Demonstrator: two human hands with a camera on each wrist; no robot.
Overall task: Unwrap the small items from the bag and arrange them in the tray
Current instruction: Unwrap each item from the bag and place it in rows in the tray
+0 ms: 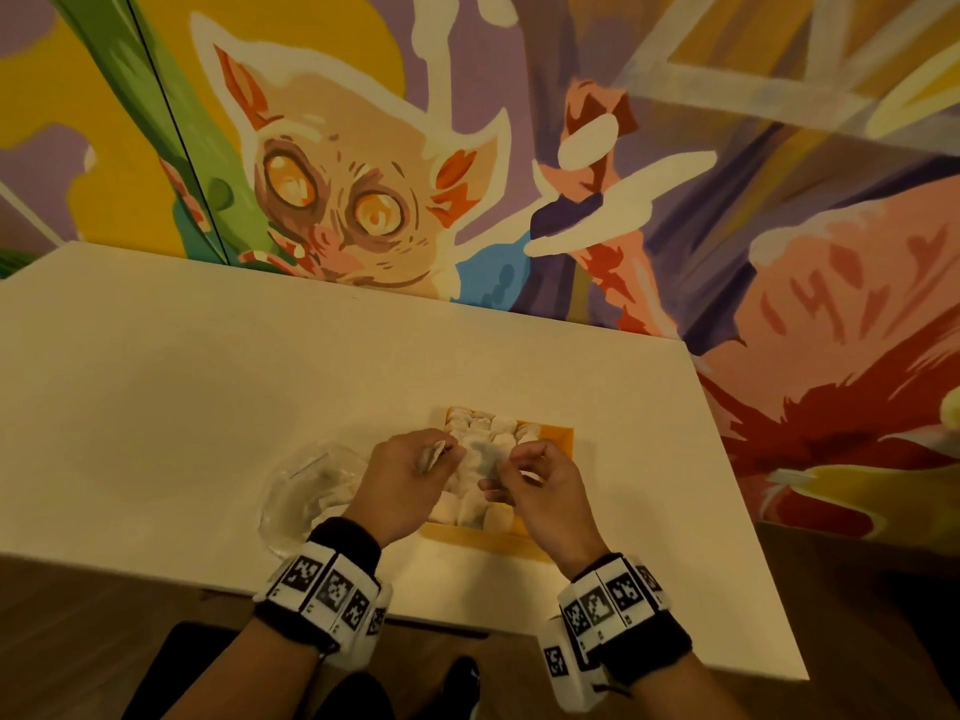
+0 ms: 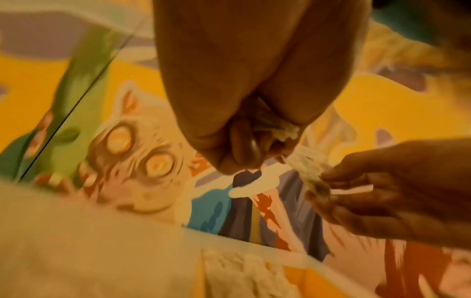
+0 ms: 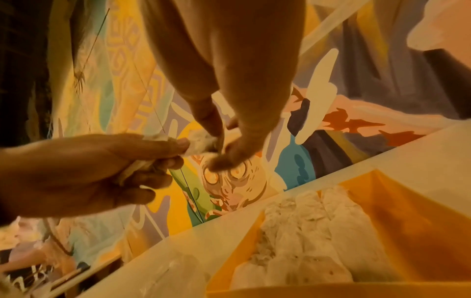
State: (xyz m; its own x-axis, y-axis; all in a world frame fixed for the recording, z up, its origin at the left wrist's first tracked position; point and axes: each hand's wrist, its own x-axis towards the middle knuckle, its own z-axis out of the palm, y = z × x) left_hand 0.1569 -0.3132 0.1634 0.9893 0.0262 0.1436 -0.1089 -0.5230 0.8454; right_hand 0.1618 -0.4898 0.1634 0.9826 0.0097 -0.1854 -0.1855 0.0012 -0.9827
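Note:
Over the orange tray (image 1: 553,439), both hands pull on one small white item in its thin wrapper (image 1: 482,453). My left hand (image 1: 451,452) pinches the wrapper's left end (image 2: 305,167) and keeps crumpled wrapping (image 2: 279,129) tucked in its curled fingers. My right hand (image 1: 506,460) pinches the right end (image 3: 201,141) between thumb and forefinger. Several unwrapped white items (image 3: 305,231) lie in rows in the tray's left part. The clear plastic bag (image 1: 306,491) lies flat on the table, left of the tray and partly under my left wrist.
The white table (image 1: 182,381) stands against a painted mural wall. The tray's right part (image 3: 413,221) shows bare orange floor. The table's near edge runs just below my wrists, with dark floor beyond.

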